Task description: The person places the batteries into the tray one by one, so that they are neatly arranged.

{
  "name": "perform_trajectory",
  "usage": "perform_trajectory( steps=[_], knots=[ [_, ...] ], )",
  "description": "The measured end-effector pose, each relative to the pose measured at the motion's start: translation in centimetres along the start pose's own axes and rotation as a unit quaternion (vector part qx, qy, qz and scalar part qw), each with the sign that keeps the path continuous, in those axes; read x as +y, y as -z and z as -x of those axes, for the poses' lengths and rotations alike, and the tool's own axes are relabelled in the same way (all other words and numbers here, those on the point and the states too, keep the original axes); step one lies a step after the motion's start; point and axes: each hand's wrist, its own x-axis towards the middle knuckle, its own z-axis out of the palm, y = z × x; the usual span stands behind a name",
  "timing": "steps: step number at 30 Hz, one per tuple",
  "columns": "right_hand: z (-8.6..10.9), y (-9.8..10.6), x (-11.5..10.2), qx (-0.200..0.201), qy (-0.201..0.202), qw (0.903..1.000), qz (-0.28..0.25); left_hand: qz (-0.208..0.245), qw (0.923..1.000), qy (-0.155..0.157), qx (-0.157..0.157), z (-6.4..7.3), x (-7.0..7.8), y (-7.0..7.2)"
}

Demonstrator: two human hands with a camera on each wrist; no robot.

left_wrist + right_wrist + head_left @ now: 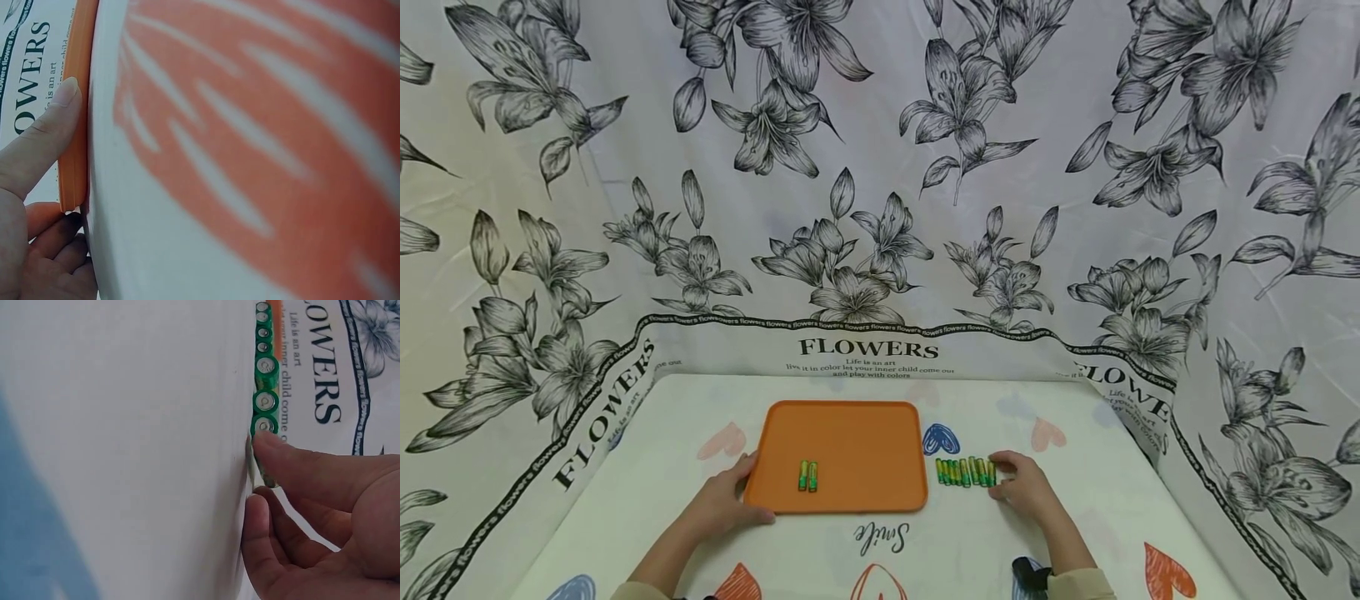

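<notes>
An orange tray (857, 442) lies on the table with two green-and-yellow batteries (807, 476) in its left half. My left hand (724, 498) grips the tray's near left corner. In the left wrist view its thumb (65, 94) lies against the orange rim (75, 144), with fingers curled below. Several more batteries (964, 472) stand side by side in a row to the right of the tray. At the row's right end my right hand (1024, 486) pinches the last battery (265, 425) by its ends. The far fingertips are partly hidden in the right wrist view.
A white tablecloth (985, 533) with printed hearts covers the table. Behind it and at both sides hangs a white flowered cloth (880, 275) with a black lettered band. A black strap or device (1030, 575) sits at my right wrist.
</notes>
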Motion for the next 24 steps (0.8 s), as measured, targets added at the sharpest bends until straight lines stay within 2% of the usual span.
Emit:
perform_trajectory(
  steps=[4,9,15,24],
  knots=[
    [0.1,0.3,-0.2,0.005,-0.017,0.9995,-0.026,-0.001,1.0000,0.003,0.001,-0.2,0.0,0.0],
    [0.5,0.9,-0.5,0.002,-0.010,0.9976,-0.068,0.001,1.0000,0.007,0.002,-0.2,0.2,0.0],
    [1.1,1.3,-1.3,-0.006,0.002,0.9964,-0.085,0.005,1.0000,0.005,0.001,-0.1,0.3,-0.3],
    [0.9,0.6,-1.9,-0.015,0.017,0.9927,-0.119,0.008,0.9999,0.008,0.001,-0.1,0.1,-0.1]
  ],
)
